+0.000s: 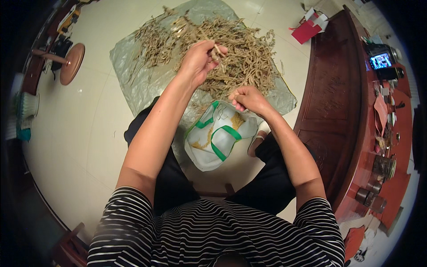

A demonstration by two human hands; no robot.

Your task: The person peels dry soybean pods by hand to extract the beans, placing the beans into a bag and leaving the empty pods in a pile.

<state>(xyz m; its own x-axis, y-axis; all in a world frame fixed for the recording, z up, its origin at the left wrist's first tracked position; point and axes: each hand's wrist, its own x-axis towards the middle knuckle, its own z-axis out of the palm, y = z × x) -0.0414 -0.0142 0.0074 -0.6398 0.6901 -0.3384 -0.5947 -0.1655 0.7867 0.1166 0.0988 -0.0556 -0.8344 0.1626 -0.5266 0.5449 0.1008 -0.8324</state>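
My left hand grips a dried plant stalk with pods on it, above a heap of dried, podded plants. Lower and to the right, my right hand has its fingers curled together over the near edge of the heap. Whether anything small is pinched in them is hidden. Between my legs, just below my right hand, a white bag with green handles lies with its mouth spread. Yellow-brown patches show on the bag; I cannot tell whether they are grains or print.
A translucent plastic sheet lies under the heap on the tiled floor. A carved dark wooden cabinet stands along the right, with jars on top. A red and white box sits beyond it. At left is a round wooden base.
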